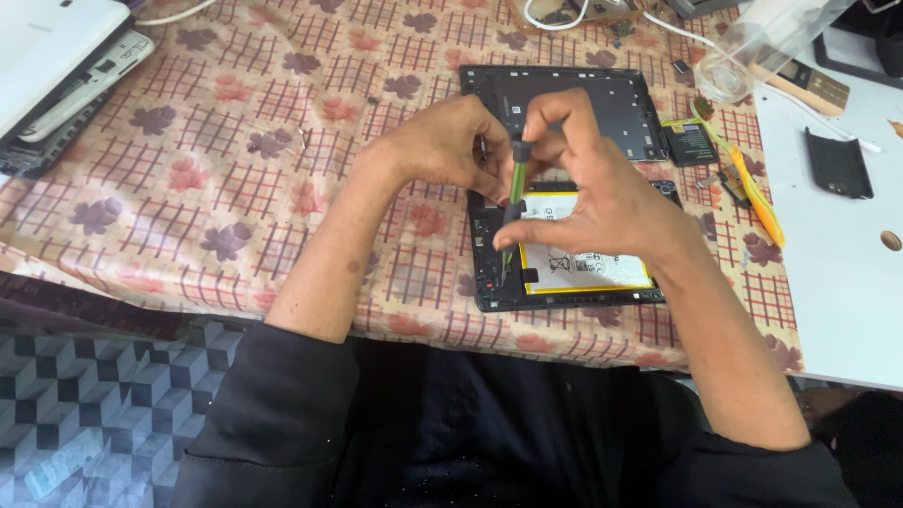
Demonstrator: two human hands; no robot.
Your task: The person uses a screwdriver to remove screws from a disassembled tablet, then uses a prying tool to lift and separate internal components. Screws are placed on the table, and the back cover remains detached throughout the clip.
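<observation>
Opened tablet (pixel 564 249) beneath screwdriver-holding (pixel 513 212) fingers (pixel 527 230).

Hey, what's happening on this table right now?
A person is working on an opened tablet lying on a patterned tablecloth. Both hands, left and right, hold a green-and-black screwdriver, tip down at the tablet's left edge beside its white battery. The removed back cover lies just behind.
</observation>
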